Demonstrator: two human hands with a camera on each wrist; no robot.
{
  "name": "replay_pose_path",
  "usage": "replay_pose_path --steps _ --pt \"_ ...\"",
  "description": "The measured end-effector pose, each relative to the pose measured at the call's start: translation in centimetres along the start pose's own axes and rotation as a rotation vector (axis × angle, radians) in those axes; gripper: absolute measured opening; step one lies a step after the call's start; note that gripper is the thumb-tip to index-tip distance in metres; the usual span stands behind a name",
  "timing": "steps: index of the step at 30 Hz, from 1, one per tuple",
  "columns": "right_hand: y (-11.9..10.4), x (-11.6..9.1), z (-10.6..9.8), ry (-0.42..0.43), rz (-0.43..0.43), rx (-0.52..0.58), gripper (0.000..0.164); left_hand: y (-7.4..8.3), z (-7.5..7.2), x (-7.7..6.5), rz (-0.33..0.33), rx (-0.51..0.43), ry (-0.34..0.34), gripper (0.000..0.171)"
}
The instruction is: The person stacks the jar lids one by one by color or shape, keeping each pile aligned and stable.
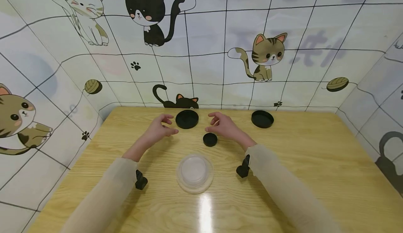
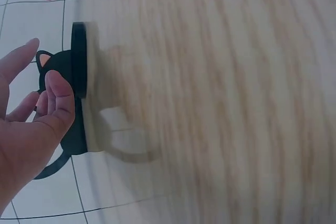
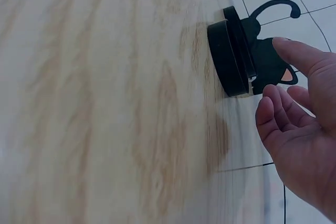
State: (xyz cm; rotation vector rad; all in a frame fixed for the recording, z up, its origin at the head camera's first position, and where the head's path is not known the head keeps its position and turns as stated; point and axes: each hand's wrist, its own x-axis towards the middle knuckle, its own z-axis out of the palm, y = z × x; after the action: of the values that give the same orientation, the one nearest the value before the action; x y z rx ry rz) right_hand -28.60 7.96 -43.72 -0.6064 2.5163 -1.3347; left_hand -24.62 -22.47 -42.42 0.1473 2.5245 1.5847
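In the head view my left hand (image 1: 158, 131) hovers just left of a large round black shallow dish (image 1: 187, 119), fingers loosely bent and nothing between them. My right hand (image 1: 225, 126) is on the dish's other side, thumb and fingers apart, also holding nothing. Below that hand's thumb lies a smaller black disc (image 1: 210, 139), which overlaps the large dish in the right wrist view. Nearer to me stands a round translucent plastic container (image 1: 194, 173). The left wrist view shows the large dish (image 2: 79, 60) edge-on beyond my fingers.
Another black shallow dish (image 1: 262, 119) lies at the back right of the wooden table (image 1: 302, 177). A white sheet with cat drawings (image 1: 207, 33) rises behind the table and along both sides. Black cameras sit at both wrists.
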Motion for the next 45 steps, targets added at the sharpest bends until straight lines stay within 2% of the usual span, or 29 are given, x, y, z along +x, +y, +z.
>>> replay_pose_path --steps 7,13,20,33,39,45 --pt "0.1 1.9 1.0 -0.068 0.044 0.051 0.073 -1.4 0.9 1.3 -0.058 -0.051 0.035 0.072" --pt "0.4 2.6 1.9 -0.116 0.043 0.022 0.077 -2.5 1.1 2.0 -0.121 -0.059 0.057 0.082" --pt "0.4 3.1 2.1 -0.121 0.055 0.005 0.081 -2.4 0.9 2.6 -0.118 -0.023 0.029 0.087" --pt "0.0 4.2 2.6 -0.106 0.07 0.033 0.084 -1.8 1.1 4.1 -0.17 -0.092 0.045 0.088" --pt "0.4 4.5 2.6 -0.078 0.067 0.026 0.083 -1.7 1.3 4.4 -0.156 -0.165 0.046 0.085" --pt "0.3 4.4 2.6 -0.087 0.061 0.031 0.083 -2.1 1.2 4.6 -0.152 -0.219 0.042 0.083"
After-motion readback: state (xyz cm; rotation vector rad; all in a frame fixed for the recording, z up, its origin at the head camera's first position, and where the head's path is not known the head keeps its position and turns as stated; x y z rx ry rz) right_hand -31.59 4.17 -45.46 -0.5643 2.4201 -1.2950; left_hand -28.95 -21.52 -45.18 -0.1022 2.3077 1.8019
